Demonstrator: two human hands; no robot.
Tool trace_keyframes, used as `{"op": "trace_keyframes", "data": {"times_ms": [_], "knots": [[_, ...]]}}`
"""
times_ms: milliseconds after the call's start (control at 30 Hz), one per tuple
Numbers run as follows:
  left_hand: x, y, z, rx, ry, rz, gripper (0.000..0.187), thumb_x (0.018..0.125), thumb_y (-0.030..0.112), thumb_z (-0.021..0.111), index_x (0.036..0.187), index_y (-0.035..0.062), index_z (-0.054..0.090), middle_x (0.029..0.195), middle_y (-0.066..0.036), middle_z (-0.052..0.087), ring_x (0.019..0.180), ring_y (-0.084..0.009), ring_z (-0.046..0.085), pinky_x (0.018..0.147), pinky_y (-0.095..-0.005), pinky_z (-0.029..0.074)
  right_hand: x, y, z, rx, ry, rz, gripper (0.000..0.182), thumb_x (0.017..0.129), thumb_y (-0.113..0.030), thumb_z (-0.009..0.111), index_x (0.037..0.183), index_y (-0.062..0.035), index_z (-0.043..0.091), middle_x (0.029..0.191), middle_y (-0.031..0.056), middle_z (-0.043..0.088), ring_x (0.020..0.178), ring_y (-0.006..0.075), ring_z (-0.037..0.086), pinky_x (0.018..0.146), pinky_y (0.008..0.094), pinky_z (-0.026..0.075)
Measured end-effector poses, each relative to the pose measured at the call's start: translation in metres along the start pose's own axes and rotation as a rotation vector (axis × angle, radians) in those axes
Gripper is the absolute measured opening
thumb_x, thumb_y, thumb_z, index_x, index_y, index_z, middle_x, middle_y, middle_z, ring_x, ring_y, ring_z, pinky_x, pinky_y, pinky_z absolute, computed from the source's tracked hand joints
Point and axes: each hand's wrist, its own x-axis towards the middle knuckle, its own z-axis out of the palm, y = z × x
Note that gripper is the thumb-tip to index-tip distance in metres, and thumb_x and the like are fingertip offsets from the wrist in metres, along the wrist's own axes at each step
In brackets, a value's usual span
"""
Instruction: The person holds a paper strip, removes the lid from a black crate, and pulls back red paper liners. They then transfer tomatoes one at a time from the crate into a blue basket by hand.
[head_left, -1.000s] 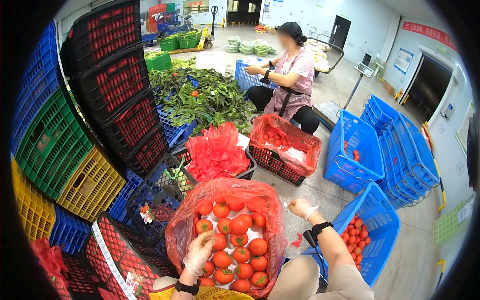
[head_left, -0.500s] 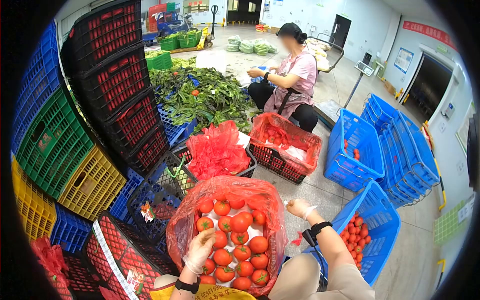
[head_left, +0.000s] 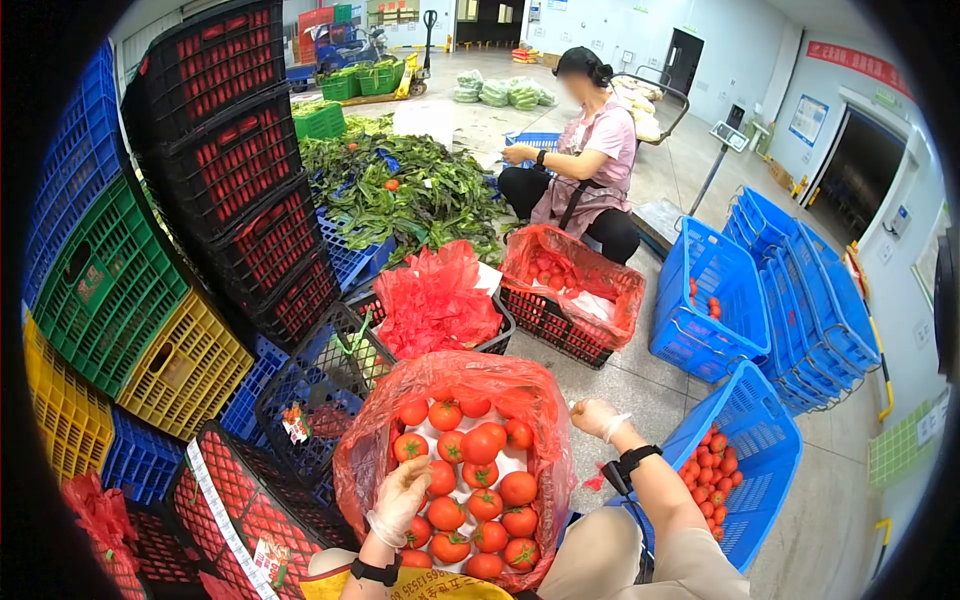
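Ripe tomatoes [head_left: 486, 505] lie on white padding inside a crate lined with a red plastic bag [head_left: 352, 455], right in front of me. My left hand [head_left: 402, 497], in a thin clear glove, is over the left side of these tomatoes. Its fingers are drawn together beside a tomato; whatever they hold is hidden. Off the bag's right edge, above the floor, is my right hand [head_left: 602, 420], also gloved. Its thumb and fingers are pinched together, and anything between them is too small to name. Smaller tomatoes [head_left: 708, 475] fill part of a blue crate [head_left: 765, 425] near my right forearm.
Crumpled red bags [head_left: 435, 305] top a black crate ahead. Beyond stands another red-lined tomato crate [head_left: 560, 325], with a crouching person [head_left: 595, 150] behind it. Leafy greens [head_left: 400, 195] are heaped left of them. Stacked crates [head_left: 225, 150] rise at left; blue crates [head_left: 815, 300] stand right.
The crouching person's hands and arms have shifted slightly. My own hands stay in nearly the same places, and the tomatoes show no clear change.
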Motion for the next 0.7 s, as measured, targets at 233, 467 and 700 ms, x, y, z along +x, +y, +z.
{"op": "trace_keyframes", "data": {"times_ms": [233,467,700], "knots": [[0.002,-0.004,-0.002,0.000,-0.007,0.010,0.034,0.088,0.007,0.056,0.119,-0.0049,0.053,0.106,-0.011,0.062,0.099,-0.0159,0.058,0.089,-0.0267,0.044,-0.001,0.000,0.004,0.047,-0.002,-0.001,0.030,0.077,-0.028,0.053,0.098,-0.0136,0.069,0.099,0.0172,0.065,0.094,0.0330,0.063,0.085,0.0404,0.048],[0.003,-0.005,-0.002,0.008,-0.003,-0.002,0.034,0.088,0.007,0.056,0.119,-0.0052,0.053,0.107,-0.011,0.062,0.099,-0.0159,0.058,0.089,-0.0266,0.044,-0.004,-0.015,-0.005,-0.024,-0.146,0.005,0.035,0.080,-0.035,0.052,0.101,-0.0120,0.069,0.101,0.0161,0.066,0.097,0.0317,0.062,0.086,0.0392,0.048],[0.003,-0.004,-0.001,-0.003,-0.003,-0.028,0.034,0.088,0.006,0.056,0.119,-0.0053,0.052,0.107,-0.011,0.061,0.100,-0.0162,0.058,0.089,-0.0268,0.044,0.003,-0.019,0.012,-0.052,-0.180,-0.052,0.041,0.081,-0.041,0.051,0.103,-0.0108,0.068,0.103,0.0159,0.065,0.099,0.0313,0.061,0.087,0.0390,0.047]]}}
